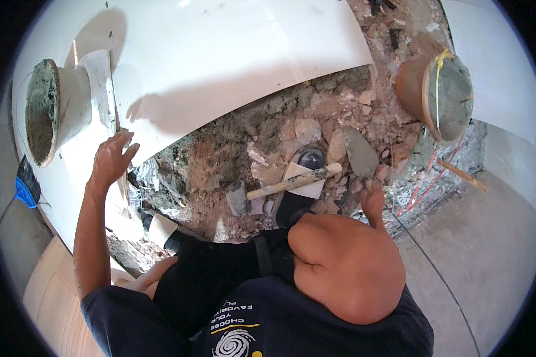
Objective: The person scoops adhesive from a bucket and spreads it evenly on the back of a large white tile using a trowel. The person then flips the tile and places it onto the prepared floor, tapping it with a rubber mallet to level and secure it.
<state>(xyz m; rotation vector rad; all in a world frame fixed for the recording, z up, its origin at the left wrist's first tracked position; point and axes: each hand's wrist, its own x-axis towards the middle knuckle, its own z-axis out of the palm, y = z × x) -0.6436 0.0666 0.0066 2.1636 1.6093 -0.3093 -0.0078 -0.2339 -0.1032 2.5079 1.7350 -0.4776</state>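
My left hand (112, 159) is at the left edge of the rubble strip, thumb spread and fingers reaching forward. Its fingertips touch or overlap a thin narrow strip (113, 98) at a pale piece's edge; a firm grip does not show. Low on the right, my right hand (372, 199) is closed at the near end of a trowel (360, 152), whose grey, mortar-smeared blade points away over the rubble. Between my hands, a tool with a pale wooden handle (295, 181) lies across the rubble, a grey lump (238, 199) at its left end.
A mortar-crusted bucket (74, 113) stands far left on a white panel (220, 47). Another bucket (414, 89), with grey contents and yellow cord, stands right. A wooden stick (461, 174), a cable (438, 271) and a blue brush (27, 190) lie about. My boot (311, 158) rests in rubble.
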